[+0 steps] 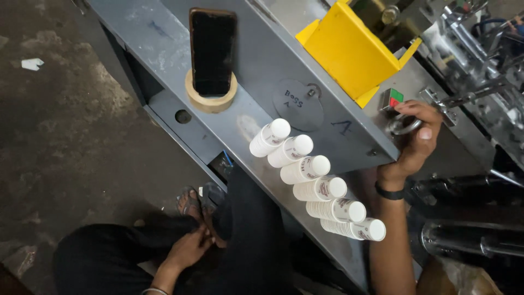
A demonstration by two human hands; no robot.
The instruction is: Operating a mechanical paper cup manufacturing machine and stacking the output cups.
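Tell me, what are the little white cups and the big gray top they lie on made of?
The white cups look like thin paper: matte, with rolled rims, nested in small stacks lying on their sides. The gray top looks like painted sheet metal: flat and scuffed, with a screwed-on round plate. The right hand grips a shiny metal ring.

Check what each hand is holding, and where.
Right hand grips the machine's round metal ring handle at its rim. Left hand rests near the foot, holding nothing.

A metal ring sits at the grey table's right edge, just below a red-and-green switch. It is round, shiny, partly covered by fingers hooked around it.
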